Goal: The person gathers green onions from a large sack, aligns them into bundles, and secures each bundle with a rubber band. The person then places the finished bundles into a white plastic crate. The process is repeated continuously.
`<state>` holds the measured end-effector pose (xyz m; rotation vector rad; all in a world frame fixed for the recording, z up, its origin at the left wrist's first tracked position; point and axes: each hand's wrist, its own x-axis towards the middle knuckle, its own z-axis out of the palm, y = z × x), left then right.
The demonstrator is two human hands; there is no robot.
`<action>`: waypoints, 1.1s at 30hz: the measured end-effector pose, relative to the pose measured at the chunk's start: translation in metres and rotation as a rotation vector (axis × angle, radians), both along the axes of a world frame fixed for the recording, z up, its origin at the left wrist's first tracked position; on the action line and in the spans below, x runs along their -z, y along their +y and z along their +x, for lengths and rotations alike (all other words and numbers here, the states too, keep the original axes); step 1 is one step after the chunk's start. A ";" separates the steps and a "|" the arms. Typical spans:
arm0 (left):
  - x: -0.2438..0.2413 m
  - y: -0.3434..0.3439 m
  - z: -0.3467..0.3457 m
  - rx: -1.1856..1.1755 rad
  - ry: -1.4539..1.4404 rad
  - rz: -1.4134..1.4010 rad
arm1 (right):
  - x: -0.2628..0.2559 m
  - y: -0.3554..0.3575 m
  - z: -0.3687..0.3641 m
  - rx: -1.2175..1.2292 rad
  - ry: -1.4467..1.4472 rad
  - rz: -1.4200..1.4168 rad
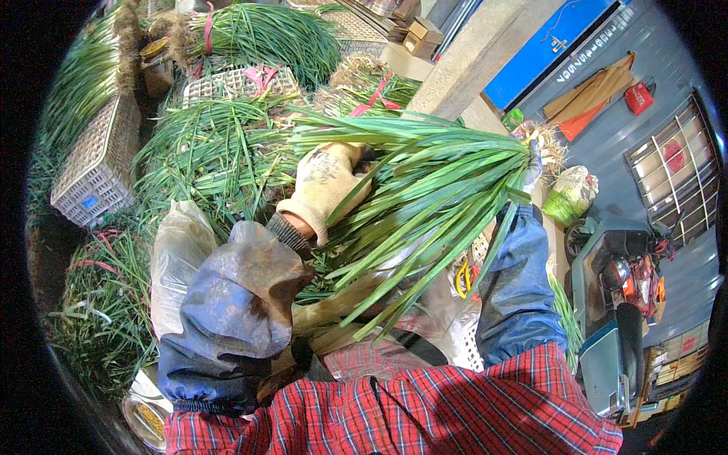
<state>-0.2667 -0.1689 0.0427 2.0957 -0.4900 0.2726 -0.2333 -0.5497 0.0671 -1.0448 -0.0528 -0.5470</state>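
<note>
A loose bunch of leafy green alliums [432,170], probably green garlic, spreads across the space in front of me. Its pale, hairy roots [545,149] point to the right and its leaf tips fan left and downward. At the root end my right hand [533,168], mostly hidden behind leaves, grips the bunch. My left hand [330,179] wears a cream knitted glove with dark fingertips. It is bent in against the leaves on the left side; its fingers are partly hidden, so I cannot tell whether they hold any. Below the leaves hang yellow-handled scissors [463,278], partly covered.
Heaped loose greens [222,153] lie to the left. Behind stands a tied bundle [261,37], and a white plastic crate [96,165] bears more plants. A concrete post [478,57] rises ahead. At right are a stuffed plastic bag [571,196] and a parked scooter [608,318].
</note>
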 end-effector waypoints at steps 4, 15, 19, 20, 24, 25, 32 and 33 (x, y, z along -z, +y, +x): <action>0.006 0.010 0.005 0.039 0.139 -0.867 | 0.004 -0.006 0.002 0.076 0.016 0.092; -0.006 0.185 -0.025 -0.289 0.318 -0.284 | 0.018 -0.082 -0.003 0.011 -0.028 0.202; -0.026 0.171 -0.064 -0.139 0.278 -0.282 | 0.015 -0.079 -0.011 -0.014 -0.045 0.214; -0.032 0.165 -0.070 -0.164 0.243 -0.293 | 0.015 -0.077 -0.013 -0.022 -0.041 0.214; -0.073 0.159 -0.090 -0.160 0.214 -0.212 | 0.015 -0.066 -0.015 -0.052 -0.027 0.212; -0.082 0.157 -0.094 -0.139 0.166 -0.225 | 0.016 -0.064 -0.014 -0.059 -0.027 0.210; -0.118 0.144 -0.124 -0.113 0.131 -0.110 | 0.022 -0.044 -0.001 -0.099 0.005 0.191; -0.120 0.144 -0.125 -0.123 0.126 -0.120 | 0.023 -0.040 0.001 -0.103 0.006 0.190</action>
